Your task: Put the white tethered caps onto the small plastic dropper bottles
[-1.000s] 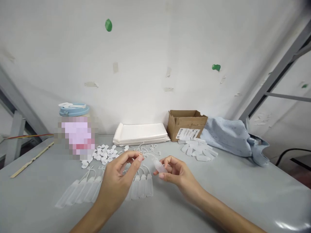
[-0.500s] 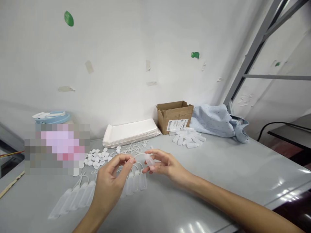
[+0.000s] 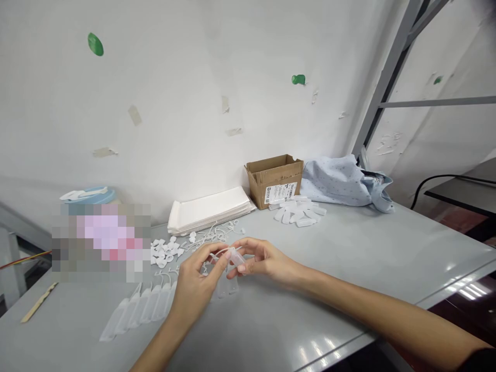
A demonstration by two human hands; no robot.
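Between the fingers and thumb of my right hand [image 3: 271, 264] is a small translucent plastic tube [image 3: 237, 259], tilted. My left hand [image 3: 197, 279] pinches a thin white cord [image 3: 219, 251] at the tube's top end, and the fingertips of both hands nearly meet there. Whether the cord is attached to the tube, I cannot tell. Under and left of my hands lies a row of similar tubes with white cord loops [image 3: 134, 311], partly hidden by my left hand. Behind them are loose white cords [image 3: 213, 234] and a heap of small white caps [image 3: 165, 252].
At the back, a stack of white envelopes [image 3: 211, 209] stands beside an open cardboard box [image 3: 277, 183]. Several loose translucent tubes [image 3: 300, 213] lie before the box. A light blue cloth [image 3: 333, 183] is to its right, and a blue-lidded container [image 3: 93, 196] at the left.
My left hand has moved right with the cord, up to the top of the tube in my right hand. The whole view has shifted slightly.
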